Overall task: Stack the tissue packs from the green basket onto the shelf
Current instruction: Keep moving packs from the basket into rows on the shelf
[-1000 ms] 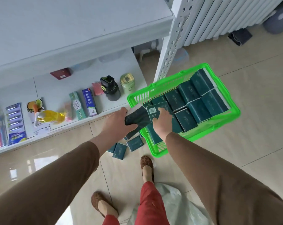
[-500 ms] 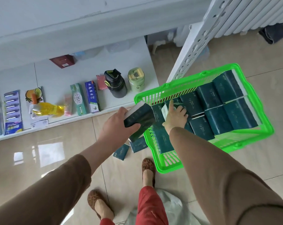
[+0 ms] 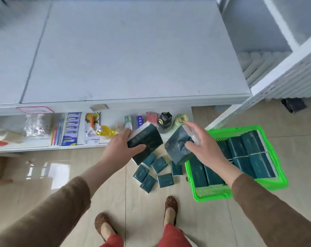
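Left hand point(image 3: 121, 150) grips one dark green tissue pack point(image 3: 145, 142); right hand point(image 3: 205, 148) grips another pack point(image 3: 177, 148). Both above floor, beside green basket point(image 3: 275, 182), below white shelf point(image 3: 133, 50).

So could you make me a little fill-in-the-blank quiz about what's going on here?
1. Each of the hands, left and right, holds one dark ____ tissue pack.
2. The basket on the floor is bright ____.
3. Several small packs lie loose on the ____.
4. The wide upper shelf is coloured ____.

Missing words: green; green; floor; white
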Action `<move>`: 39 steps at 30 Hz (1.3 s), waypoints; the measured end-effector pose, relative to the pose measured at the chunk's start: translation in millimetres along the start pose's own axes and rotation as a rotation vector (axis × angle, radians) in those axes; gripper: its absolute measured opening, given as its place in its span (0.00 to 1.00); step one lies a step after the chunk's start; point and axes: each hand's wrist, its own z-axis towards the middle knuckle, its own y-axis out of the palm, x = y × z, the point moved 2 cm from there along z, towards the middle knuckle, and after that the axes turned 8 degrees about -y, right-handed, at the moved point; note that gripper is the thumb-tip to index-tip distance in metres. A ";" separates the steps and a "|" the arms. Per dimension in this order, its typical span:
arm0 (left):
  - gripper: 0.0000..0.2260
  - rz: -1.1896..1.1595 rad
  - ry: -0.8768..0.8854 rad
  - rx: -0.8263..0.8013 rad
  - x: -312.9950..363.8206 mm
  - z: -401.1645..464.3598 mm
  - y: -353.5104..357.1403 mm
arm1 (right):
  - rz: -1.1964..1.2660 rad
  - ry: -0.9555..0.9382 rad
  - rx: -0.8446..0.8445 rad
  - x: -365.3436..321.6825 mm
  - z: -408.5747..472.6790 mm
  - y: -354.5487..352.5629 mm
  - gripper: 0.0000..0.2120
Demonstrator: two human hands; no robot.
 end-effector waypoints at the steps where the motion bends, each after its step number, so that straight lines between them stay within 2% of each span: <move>1: 0.17 -0.008 0.002 0.020 -12.2 -7.0 -29.0 | 0.022 -0.037 -0.006 -32.8 7.6 6.7 0.27; 3: 0.16 -0.029 0.020 0.069 -39.8 -18.2 -90.9 | 0.067 -0.110 -0.015 -96.7 25.8 25.8 0.24; 5: 0.15 -0.034 0.062 0.127 -69.8 -22.1 -156.8 | 0.094 -0.182 -0.021 -157.1 46.3 49.7 0.25; 11: 0.18 0.090 0.144 0.300 -143.3 -5.9 -333.3 | 0.122 -0.279 0.106 -304.6 116.4 120.4 0.22; 15: 0.18 0.204 0.170 0.394 -174.9 25.6 -415.6 | 0.139 -0.308 0.178 -365.4 162.1 155.5 0.23; 19: 0.21 0.342 0.154 0.499 -203.7 74.9 -485.3 | 0.111 -0.329 0.226 -401.3 217.0 186.0 0.28; 22: 0.22 0.409 0.116 0.538 -226.2 113.7 -527.5 | 0.127 -0.327 0.181 -419.1 261.0 212.2 0.34; 28: 0.24 0.534 0.045 0.539 -264.3 178.0 -578.7 | 0.090 -0.374 0.085 -456.9 342.5 263.5 0.22; 36: 0.25 0.720 0.124 0.557 -283.7 242.4 -621.3 | 0.055 -0.459 0.097 -502.8 422.1 323.2 0.21; 39: 0.25 0.755 0.151 0.564 -291.3 258.6 -629.0 | 0.050 -0.445 0.164 -506.7 433.6 345.4 0.22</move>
